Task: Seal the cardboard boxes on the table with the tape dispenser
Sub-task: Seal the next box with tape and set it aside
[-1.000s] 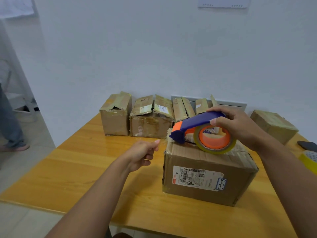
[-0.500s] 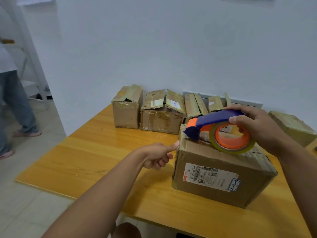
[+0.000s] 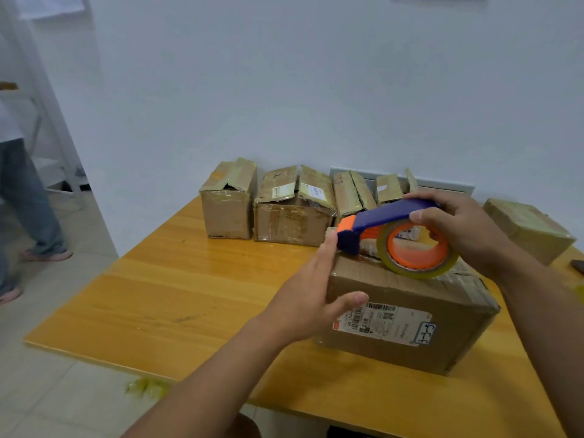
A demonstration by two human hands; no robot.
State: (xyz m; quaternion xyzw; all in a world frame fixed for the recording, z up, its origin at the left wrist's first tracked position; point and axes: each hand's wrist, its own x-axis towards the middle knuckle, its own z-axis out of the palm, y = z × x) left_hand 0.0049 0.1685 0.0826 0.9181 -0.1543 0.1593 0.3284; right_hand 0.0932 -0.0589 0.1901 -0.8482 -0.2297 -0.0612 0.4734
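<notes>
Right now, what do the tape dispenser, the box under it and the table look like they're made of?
Tape dispenser: likely hard plastic, with a smooth blue handle and orange core; its tape roll is a glossy yellowish film.
Nearest cardboard box: matte brown corrugated cardboard, creased, with a printed paper label.
Table: looks like wood or wood-look laminate, with visible grain and a light sheen.

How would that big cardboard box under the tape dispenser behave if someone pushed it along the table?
The box would probably slide, not tip: it sits low and wide on the smooth wooden table. Its creased, wrinkled top suggests soft, worn cardboard that may dent under pressure. The left hand laid flat against its side hints that it shifts easily; its weight cannot be judged.
</notes>
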